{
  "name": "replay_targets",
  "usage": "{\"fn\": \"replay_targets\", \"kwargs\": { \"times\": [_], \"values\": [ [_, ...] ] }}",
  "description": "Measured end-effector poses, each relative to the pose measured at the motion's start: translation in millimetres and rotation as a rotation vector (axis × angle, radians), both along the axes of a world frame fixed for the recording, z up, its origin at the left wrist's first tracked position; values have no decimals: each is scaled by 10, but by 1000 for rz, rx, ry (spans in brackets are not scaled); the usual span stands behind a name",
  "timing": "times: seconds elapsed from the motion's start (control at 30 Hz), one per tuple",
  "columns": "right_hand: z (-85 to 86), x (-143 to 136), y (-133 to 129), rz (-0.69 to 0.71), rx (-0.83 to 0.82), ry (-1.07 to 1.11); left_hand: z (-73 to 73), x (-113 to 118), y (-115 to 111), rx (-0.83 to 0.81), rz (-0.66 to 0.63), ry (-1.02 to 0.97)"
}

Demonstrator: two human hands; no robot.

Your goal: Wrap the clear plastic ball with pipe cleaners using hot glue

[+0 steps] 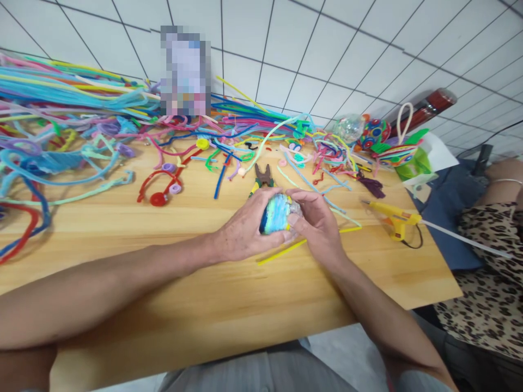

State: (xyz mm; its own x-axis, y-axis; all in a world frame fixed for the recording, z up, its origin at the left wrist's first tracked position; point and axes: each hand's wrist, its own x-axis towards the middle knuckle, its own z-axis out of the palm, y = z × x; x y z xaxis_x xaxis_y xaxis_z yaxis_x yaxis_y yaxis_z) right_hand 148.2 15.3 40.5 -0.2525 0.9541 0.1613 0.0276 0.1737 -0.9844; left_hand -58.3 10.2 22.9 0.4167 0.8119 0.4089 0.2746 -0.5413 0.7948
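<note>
Between my two hands is a rounded ball wrapped in pipe cleaners, with blue, pale green and dark blue bands and a clear, glittery part at its right. My left hand is closed around its left side. My right hand grips the right side, thumb and fingers against small bits of yellow. A long yellow pipe cleaner stretches below the ball and past my right hand; whether it joins the ball I cannot tell. Just beyond my left hand lie pliers with green and yellow handles, partly hidden.
Bundled pipe cleaners line the wooden table's back left, with loose coloured pieces in front. A yellow glue gun lies at right, its white stick jutting toward a seated person in leopard print. Decorated balls stand at back right.
</note>
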Motion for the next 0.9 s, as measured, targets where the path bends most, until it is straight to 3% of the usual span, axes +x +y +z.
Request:
{"fn": "replay_targets", "kwargs": {
  "times": [0.17, 0.7, 0.9],
  "values": [
    [14, 63, 47, -4, -60, 30, 21, -25, -8, -34, -22, 5],
    [53, 13, -4, -12, -9, -89, -2, -9, -2, 9, -31, -10],
    [53, 6, 26, -16, -43, -76, 65, -61, 38, -15, -93, 19]
  ]
}}
